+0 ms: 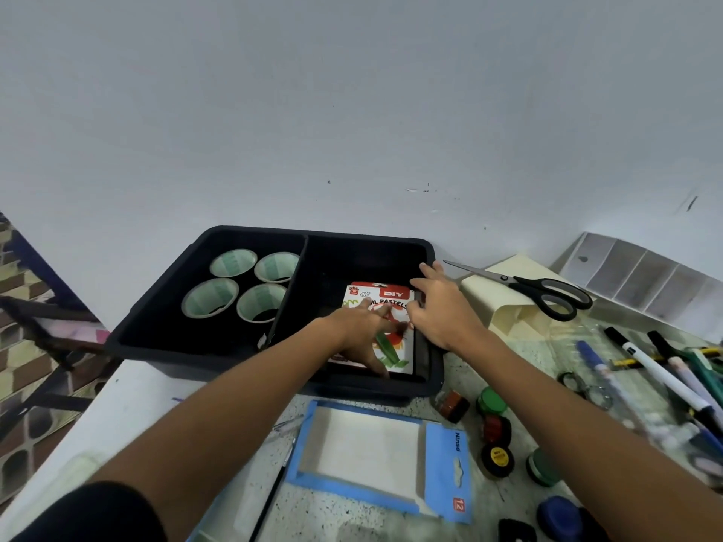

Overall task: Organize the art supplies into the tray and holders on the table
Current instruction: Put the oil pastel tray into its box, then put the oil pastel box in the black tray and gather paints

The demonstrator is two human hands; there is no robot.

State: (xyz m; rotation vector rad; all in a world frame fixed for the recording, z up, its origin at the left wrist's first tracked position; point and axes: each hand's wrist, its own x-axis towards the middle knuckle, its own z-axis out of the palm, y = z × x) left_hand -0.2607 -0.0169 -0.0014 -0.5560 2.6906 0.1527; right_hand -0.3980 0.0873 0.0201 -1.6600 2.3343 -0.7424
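Inside the tray's (428,303) right half, left hand (362,330) presses the pastels (395,297) with spread fingers; right hand (438,307), fingers straight, touches them.

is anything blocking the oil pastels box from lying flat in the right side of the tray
Nothing visible does. The oil pastels box already lies in the right compartment of the black tray, with the left hand and right hand on it. The four cups stand beyond the divider.
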